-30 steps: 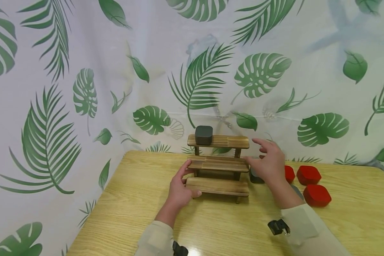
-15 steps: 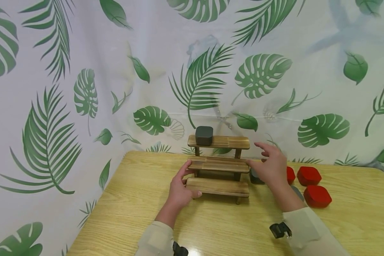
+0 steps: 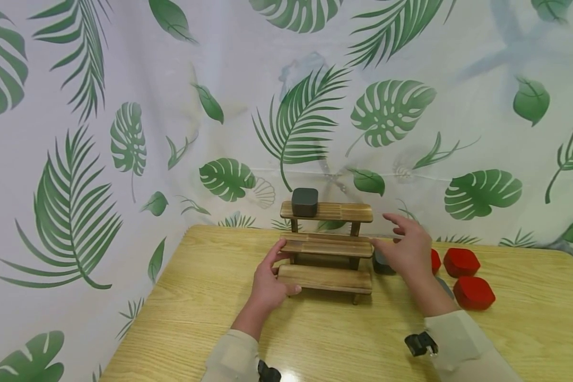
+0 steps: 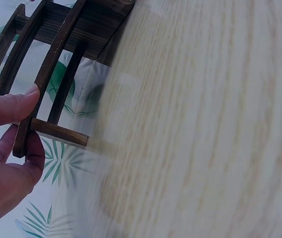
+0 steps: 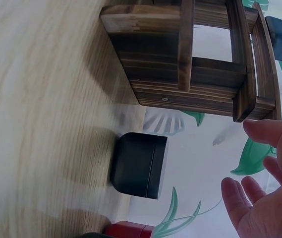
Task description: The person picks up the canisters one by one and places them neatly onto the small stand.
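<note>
A three-tier wooden display stand (image 3: 324, 278) stands on the table near the patterned backdrop. My left hand (image 3: 266, 289) holds the stand's left end. In the left wrist view, its thumb and fingers (image 4: 7, 106) pinch the end of one tier. Beside the stand's right end is my right hand (image 3: 408, 252), holding nothing, its fingers apart and loosely bent. Its thumb tip is at the middle tier's edge; whether it touches, I cannot tell. One dark grey rounded box (image 3: 304, 202) sits at the left of the top tier.
A dark box with a lid seam (image 5: 136, 166) stands right of the stand, partly behind my right hand in the head view. Two red boxes (image 3: 460, 262) (image 3: 474, 293) lie farther right. Another red box (image 3: 435, 261) and a grey one (image 3: 444, 286) are partly hidden by my right arm.
My right hand has drifted slightly right and down, away from the stand's right end. My left hand keeps its hold; the stand and boxes look unmoved.
</note>
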Demonstrator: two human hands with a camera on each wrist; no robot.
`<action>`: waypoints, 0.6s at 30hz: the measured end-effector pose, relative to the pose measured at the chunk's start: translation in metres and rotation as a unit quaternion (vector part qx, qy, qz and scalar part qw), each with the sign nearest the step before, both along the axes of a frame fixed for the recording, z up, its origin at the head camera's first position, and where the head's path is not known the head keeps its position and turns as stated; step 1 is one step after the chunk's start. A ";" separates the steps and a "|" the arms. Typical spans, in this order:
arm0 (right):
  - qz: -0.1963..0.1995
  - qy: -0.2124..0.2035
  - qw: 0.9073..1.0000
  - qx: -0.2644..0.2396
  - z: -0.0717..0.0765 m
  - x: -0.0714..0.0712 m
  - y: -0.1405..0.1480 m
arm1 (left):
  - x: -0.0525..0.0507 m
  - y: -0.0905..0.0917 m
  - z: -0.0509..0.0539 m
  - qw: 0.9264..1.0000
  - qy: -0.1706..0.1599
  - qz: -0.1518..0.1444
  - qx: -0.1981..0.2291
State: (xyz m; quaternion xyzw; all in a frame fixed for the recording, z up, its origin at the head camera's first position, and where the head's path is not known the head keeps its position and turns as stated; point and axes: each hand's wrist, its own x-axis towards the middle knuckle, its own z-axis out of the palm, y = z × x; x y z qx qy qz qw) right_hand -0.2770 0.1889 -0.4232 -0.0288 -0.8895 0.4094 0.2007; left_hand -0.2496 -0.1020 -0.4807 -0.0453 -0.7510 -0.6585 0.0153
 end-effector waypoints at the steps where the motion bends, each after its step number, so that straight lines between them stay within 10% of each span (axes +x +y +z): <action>1: 0.001 0.002 1.000 0.002 -0.001 0.000 0.001 | 0.000 0.000 0.000 1.000 0.000 0.000 0.000; 18: 0.020 -0.007 0.999 0.031 -0.013 0.003 0.008 | 0.000 0.001 0.003 1.000 -0.003 -0.004 0.001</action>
